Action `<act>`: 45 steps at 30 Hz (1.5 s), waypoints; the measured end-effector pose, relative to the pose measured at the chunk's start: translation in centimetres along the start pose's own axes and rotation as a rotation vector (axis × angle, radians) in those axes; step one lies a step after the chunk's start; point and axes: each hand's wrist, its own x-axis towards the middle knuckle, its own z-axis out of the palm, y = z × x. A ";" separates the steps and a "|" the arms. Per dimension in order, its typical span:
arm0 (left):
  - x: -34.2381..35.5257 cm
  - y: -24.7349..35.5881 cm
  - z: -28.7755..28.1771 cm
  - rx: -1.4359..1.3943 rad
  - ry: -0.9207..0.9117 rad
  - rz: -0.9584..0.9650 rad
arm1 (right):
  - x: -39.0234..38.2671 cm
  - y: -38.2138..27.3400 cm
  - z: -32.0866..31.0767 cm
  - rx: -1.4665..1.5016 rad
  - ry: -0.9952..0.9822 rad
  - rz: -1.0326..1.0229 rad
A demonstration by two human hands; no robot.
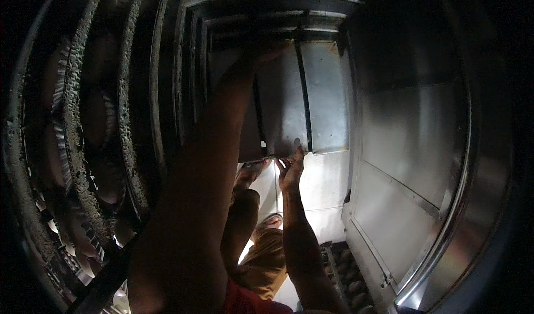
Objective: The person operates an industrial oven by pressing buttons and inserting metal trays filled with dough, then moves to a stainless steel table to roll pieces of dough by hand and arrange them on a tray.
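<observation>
My left arm reaches up across the middle of the view; my left hand (271, 52) is closed at the far edge of a middle grey metal sheet (286, 100), its fingertips in shadow. My right hand (290, 170) holds that sheet’s near edge, thumb on top and fingers bent beneath. A similar sheet (328, 97) lies to the right, separated by a dark gap, and another is partly hidden behind my left arm. The sheets sit inside a frame of dark horizontal rails (267, 13).
At left, a rack of crusted metal rails (75, 108) holds several fluted-edged items (103, 125). A steel panel (409, 141) stands at right, with a dark tray of rounded items (353, 280) low beside it. Below are legs, sandalled feet (271, 221) and pale floor tiles (325, 183).
</observation>
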 end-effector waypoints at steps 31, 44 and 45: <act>-40.1 43.5 -1.2 0.273 -0.285 0.083 | -51.6 10.7 -24.9 0.305 0.029 -0.183; -53.6 54.8 -14.5 0.338 -0.200 0.391 | -73.1 18.6 -21.2 0.466 -0.022 -0.412; -53.9 55.6 -15.9 0.327 -0.188 0.399 | -74.3 18.3 -20.8 0.466 -0.040 -0.431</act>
